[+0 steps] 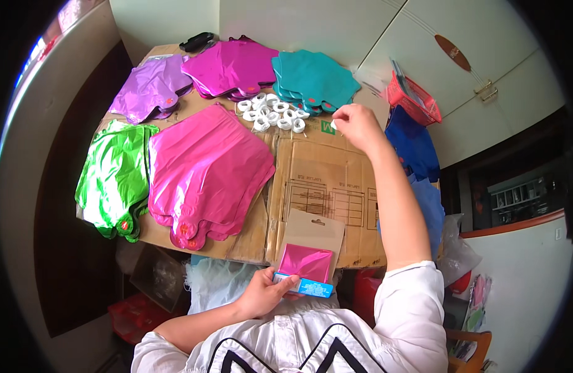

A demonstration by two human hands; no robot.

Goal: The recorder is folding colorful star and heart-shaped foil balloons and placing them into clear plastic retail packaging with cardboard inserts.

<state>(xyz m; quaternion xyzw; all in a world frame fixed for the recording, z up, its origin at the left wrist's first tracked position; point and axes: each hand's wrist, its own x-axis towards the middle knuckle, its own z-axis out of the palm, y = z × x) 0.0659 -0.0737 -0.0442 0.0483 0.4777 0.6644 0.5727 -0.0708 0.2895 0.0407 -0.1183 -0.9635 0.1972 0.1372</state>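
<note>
Pink foil packet (307,262), clamped in the left grip (263,293), lies bodyward of the right grip (359,127) pinching a small white piece (333,125).

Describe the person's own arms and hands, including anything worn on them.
The left hand and right hand are ungloved, and no watch or bracelet shows. The loose, creased white sleeves end near the elbows.
</note>
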